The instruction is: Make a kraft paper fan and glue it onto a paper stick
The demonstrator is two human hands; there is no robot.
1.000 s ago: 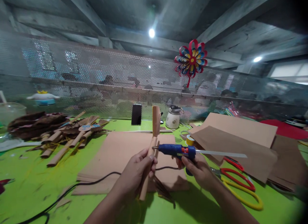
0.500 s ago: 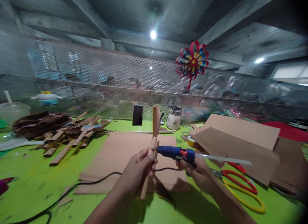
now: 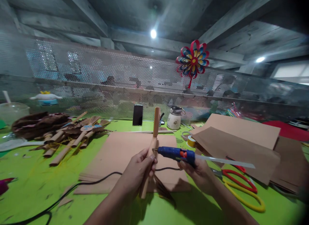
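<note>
Near the middle, my left hand [image 3: 137,168] is closed around a rolled brown paper piece [image 3: 152,144], held roughly upright with a flat folded strip at its top. My right hand [image 3: 199,173] grips a blue glue gun [image 3: 177,153] with a clear glue stick [image 3: 224,162] poking out of its back. The gun's nozzle touches or nearly touches the roll just above my left fingers. Under my hands lies a stack of brown paper sheets [image 3: 116,151]. Dark fringed strips [image 3: 164,191] hang below the roll.
Paper rolls with yellow threads [image 3: 65,151] lie left beside a brown cloth [image 3: 38,125]. Behind stand a phone [image 3: 137,115] and a white jar [image 3: 174,119]. Red and yellow scissors [image 3: 243,183] and more paper [image 3: 236,151] are at right. A black cord [image 3: 79,184] crosses the green table [image 3: 91,209].
The roll has turned slightly, so its top strip looks narrower and leans a little further right. The back of the glue stick has dipped slightly. Both hands keep their hold.
</note>
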